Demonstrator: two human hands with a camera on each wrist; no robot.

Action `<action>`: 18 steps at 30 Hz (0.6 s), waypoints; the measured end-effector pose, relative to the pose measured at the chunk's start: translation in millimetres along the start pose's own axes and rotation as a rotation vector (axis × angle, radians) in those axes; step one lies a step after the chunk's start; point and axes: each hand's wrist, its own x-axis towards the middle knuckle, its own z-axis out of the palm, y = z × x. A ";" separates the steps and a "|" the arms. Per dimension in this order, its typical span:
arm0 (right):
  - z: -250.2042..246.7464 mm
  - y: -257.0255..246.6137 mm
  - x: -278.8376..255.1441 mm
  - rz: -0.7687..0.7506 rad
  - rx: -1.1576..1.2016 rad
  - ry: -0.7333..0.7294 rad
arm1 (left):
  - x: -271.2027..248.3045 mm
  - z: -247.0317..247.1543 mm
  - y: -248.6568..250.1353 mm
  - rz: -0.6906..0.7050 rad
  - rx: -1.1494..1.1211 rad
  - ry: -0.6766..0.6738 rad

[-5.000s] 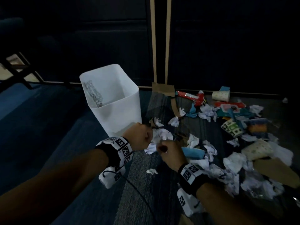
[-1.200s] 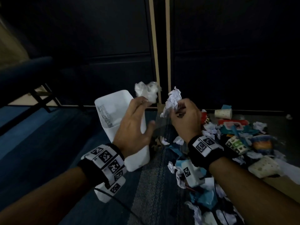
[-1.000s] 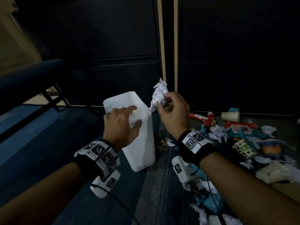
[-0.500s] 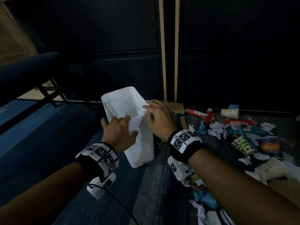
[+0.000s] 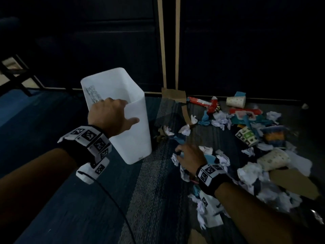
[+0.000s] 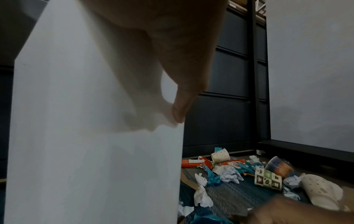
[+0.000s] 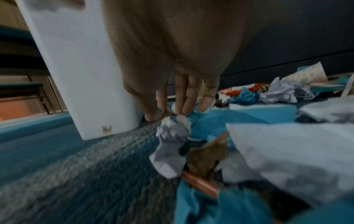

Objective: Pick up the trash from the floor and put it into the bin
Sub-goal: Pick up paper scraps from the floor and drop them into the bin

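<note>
A dim room with dark wall panels (image 5: 228, 50) and blue carpet (image 5: 52, 208). The left hand (image 5: 109, 117) grips the rim of the white bin (image 5: 133, 138), which stands on the carpet; the right hand (image 5: 190, 157) pinches a crumpled paper (image 7: 172, 136) at the edge of the trash pile (image 5: 246, 138), just beside the bin

Left hand (image 6: 172, 45) grips bin (image 6: 86, 151) – (white) rim.

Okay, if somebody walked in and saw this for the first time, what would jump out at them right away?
Probably the tall white bin standing on the dark carpet, with the left hand holding its near rim. To the right of it sprawls a heap of trash: crumpled paper, paper cups and red wrappers along the dark wall. At the heap's near edge the right hand pinches a crumpled paper wad.
</note>
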 end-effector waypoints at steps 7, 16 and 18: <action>54.2 12.7 9.7 0.048 -0.089 -0.173 | 0.0 0.1 2.3 0.025 0.031 0.040; 48.4 -4.4 24.2 -0.016 0.055 0.123 | -3.3 -5.4 4.5 0.027 0.025 0.019; 23.1 -21.0 29.5 -0.056 0.217 0.214 | -3.8 -7.1 4.7 0.028 0.030 0.013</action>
